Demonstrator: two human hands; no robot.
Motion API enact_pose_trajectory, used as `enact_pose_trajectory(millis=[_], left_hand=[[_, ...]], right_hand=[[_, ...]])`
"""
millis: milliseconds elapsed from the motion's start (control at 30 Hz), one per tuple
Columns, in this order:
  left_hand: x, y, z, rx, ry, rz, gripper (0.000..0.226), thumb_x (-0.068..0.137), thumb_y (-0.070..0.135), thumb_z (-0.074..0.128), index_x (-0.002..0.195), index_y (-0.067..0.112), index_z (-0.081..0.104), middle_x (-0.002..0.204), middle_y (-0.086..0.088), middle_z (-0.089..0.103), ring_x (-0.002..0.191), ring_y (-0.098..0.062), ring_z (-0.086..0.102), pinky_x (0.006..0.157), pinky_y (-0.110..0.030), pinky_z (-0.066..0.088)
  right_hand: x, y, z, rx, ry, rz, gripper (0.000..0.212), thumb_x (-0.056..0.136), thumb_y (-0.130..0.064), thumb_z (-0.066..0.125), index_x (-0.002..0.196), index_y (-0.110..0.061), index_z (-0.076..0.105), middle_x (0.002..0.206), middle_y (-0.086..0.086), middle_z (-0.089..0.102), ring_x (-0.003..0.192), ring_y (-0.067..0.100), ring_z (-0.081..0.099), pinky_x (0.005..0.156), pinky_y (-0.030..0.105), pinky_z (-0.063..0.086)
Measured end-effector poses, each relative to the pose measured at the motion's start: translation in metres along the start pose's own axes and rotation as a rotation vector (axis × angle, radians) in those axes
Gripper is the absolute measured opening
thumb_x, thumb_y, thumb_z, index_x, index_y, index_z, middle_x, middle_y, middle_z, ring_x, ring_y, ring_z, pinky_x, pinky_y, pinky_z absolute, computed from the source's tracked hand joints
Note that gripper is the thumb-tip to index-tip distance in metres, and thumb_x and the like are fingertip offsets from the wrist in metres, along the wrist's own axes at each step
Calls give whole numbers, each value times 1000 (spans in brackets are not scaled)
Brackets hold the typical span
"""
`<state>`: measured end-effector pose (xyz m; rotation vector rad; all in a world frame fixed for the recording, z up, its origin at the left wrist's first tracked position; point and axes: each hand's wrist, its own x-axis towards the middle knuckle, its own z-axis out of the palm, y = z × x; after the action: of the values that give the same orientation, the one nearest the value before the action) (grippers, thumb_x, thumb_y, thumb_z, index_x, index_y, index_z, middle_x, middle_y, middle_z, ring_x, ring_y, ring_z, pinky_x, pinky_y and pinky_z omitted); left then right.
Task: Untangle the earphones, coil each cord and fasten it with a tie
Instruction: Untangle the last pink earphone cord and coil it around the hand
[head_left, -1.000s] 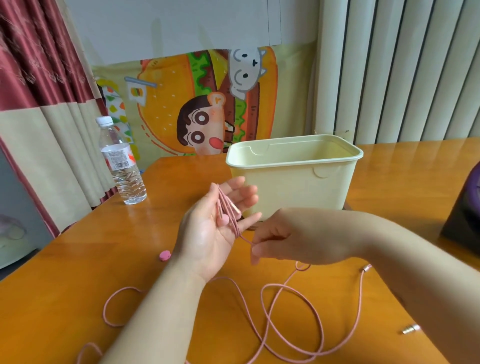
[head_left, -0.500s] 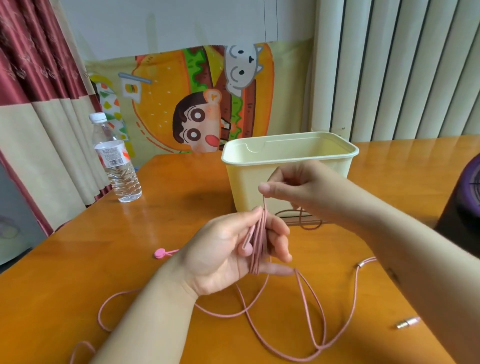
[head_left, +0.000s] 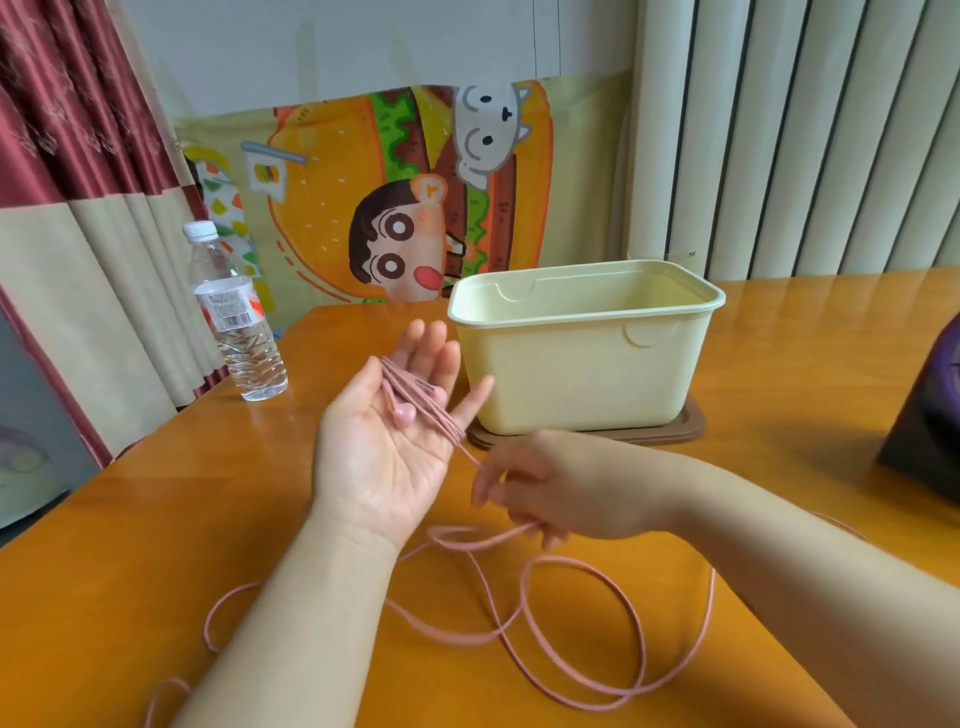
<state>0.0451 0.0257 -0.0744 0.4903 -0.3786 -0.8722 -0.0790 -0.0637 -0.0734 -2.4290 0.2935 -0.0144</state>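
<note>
Cord (head_left: 422, 403) partly behind right hand (head_left: 563, 488)

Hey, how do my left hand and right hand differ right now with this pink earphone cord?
The left hand is palm up with fingers straight; the right hand is palm down with fingers curled. The left hand carries several turns of the pink cord across its fingers; the right hand pinches one strand leading from them. Both touch the same cord.

Loops of pink earphone cord (head_left: 571, 559) litter the near orange wooden tabletop (head_left: 779, 415); a pale yellow plastic tub (head_left: 587, 374) blocks the far middle.
</note>
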Motion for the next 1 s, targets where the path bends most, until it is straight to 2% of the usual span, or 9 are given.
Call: enact_pose_trajectory(millis=[67, 200, 267, 400, 467, 600, 733, 900, 1000], left_hand=[[1, 5, -2, 120, 14, 44, 39, 102, 30, 28, 100, 13, 63, 87, -1, 73, 82, -14, 71, 81, -49, 55], [0, 3, -4, 377, -60, 38, 41, 102, 31, 26, 99, 12, 62, 84, -3, 73, 83, -13, 70, 81, -42, 52], [-1, -2, -6, 591, -85, 66, 42, 102, 30, 26, 99, 11, 63, 85, -5, 73, 83, -14, 69, 74, -34, 54], [-6, -11, -9, 913, -180, -35, 44, 101, 32, 29, 99, 7, 65, 91, -14, 70, 92, -20, 67, 87, -39, 51], [-11, -12, -6, 946, -226, -113, 43, 101, 30, 31, 94, 5, 65, 78, -11, 66, 78, -15, 66, 85, -40, 50], [-18, -9, 2, 838, -263, -228, 35, 90, 30, 40, 92, 1, 60, 54, -1, 55, 62, -14, 57, 95, -53, 44], [-21, -5, 4, 782, -290, -298, 34, 83, 32, 42, 82, 2, 59, 50, -1, 50, 61, -17, 55, 88, -45, 51], [-17, -7, -2, 982, -245, -202, 40, 101, 24, 31, 79, 6, 60, 50, 3, 49, 61, -12, 54, 70, -21, 49], [-16, -8, -3, 946, -252, -254, 39, 101, 24, 32, 75, 8, 56, 51, 3, 42, 57, -13, 46, 70, -26, 42]], right_hand=[[-6, -7, -4, -22, -109, -11, 17, 99, -18, 44, 104, -18, 61, 70, -5, 61, 58, 9, 58, 59, 16, 46], [-11, -11, -22, 169, 30, -121, 15, 96, -11, 52, 94, -14, 66, 69, -6, 64, 68, 7, 61, 70, 20, 51], [-11, -10, -26, 407, 81, -147, 17, 97, -11, 48, 95, -8, 65, 69, -4, 65, 70, 11, 62, 75, 26, 55], [-11, -8, -33, 723, 143, -129, 26, 96, -20, 42, 93, -4, 62, 53, -2, 49, 45, 10, 50, 62, 29, 49], [-12, -7, -36, 813, 152, -117, 27, 89, -27, 47, 89, -5, 63, 51, -2, 42, 40, 9, 43, 60, 27, 49], [-12, -6, -41, 1182, 114, -88, 21, 88, -24, 47, 87, -8, 60, 52, -1, 46, 42, 8, 54, 60, 28, 57], [-10, -3, -45, 1466, 78, -95, 18, 88, -20, 44, 89, -8, 58, 50, -4, 38, 29, 2, 33, 46, 20, 50], [-9, 8, -47, 1191, 149, -19, 25, 96, -26, 42, 90, -10, 60, 50, -6, 28, 29, 2, 24, 46, 19, 45], [-8, 11, -46, 1145, 175, 10, 29, 101, -22, 36, 92, -7, 60, 52, -2, 36, 34, 7, 35, 51, 25, 51]])
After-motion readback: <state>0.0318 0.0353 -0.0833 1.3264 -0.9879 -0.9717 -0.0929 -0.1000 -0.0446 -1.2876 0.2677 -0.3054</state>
